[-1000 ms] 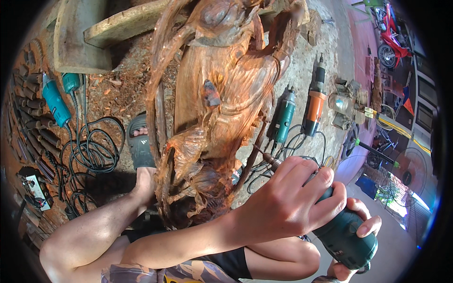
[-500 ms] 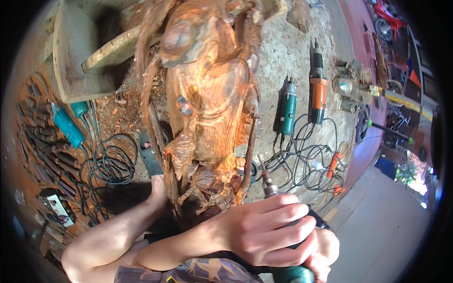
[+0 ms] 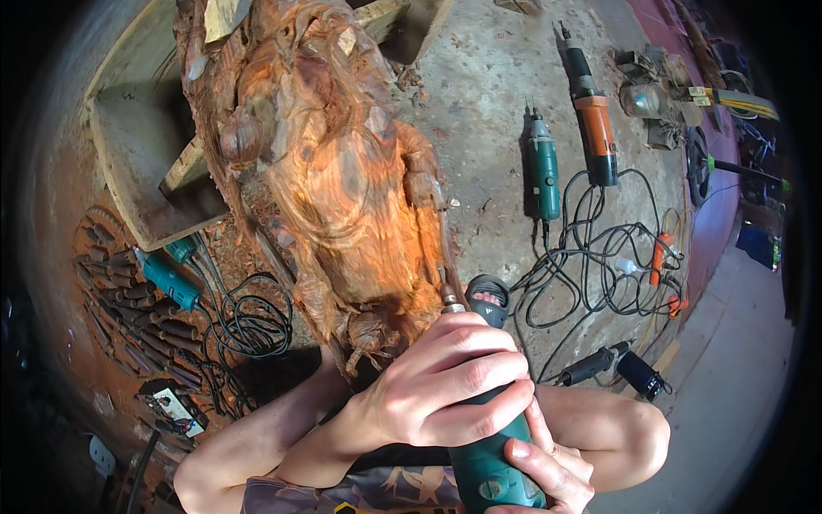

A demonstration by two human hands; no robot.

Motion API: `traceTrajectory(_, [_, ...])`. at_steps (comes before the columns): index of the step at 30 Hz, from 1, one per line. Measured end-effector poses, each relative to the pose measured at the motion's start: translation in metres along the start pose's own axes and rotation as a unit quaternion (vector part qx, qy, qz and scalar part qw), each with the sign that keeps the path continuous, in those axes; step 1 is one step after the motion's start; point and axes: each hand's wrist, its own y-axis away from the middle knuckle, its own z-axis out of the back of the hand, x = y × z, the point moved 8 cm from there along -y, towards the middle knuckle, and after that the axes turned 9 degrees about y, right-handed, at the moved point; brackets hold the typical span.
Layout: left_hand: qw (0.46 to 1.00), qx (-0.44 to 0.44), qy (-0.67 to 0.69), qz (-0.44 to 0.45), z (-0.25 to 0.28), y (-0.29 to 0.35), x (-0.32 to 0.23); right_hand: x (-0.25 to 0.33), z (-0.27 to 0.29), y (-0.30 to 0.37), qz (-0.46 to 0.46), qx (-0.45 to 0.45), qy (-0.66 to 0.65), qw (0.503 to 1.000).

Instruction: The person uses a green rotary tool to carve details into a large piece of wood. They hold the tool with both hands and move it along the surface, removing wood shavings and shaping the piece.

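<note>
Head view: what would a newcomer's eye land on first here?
Probably the large reddish-brown wood carving, reaching down from the top edge, left of centre. Next, the left hand and right hand gripping a green power tool at bottom centre. Farther right, an orange-and-black tool lies on the grey floor.

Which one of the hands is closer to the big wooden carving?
Left. The left hand grips the front of the green power tool, close to the wooden carving; the right hand is farther back, on the tool's rear.
</note>
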Motion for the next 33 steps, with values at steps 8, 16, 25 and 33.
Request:
traceTrajectory(8, [1.000,-0.017,-0.004,0.000,0.004,-0.001,0.001,0.001,-0.004,-0.007,0.005,-0.001,-0.020,1.000])
traceTrajectory(16, [0.999,-0.017,-0.038,0.023,0.004,0.000,-0.001,-0.007,0.012,-0.014,0.031,0.257,-0.063,0.964])
traceTrajectory(25, [0.998,-0.057,-0.008,0.027,0.008,0.006,-0.005,-0.005,-0.006,0.012,-0.131,0.011,0.001,0.991])
traceTrajectory(33, [0.998,-0.047,0.003,0.040,0.004,0.006,0.003,-0.035,-0.001,0.024,-0.244,0.193,-0.372,0.875])
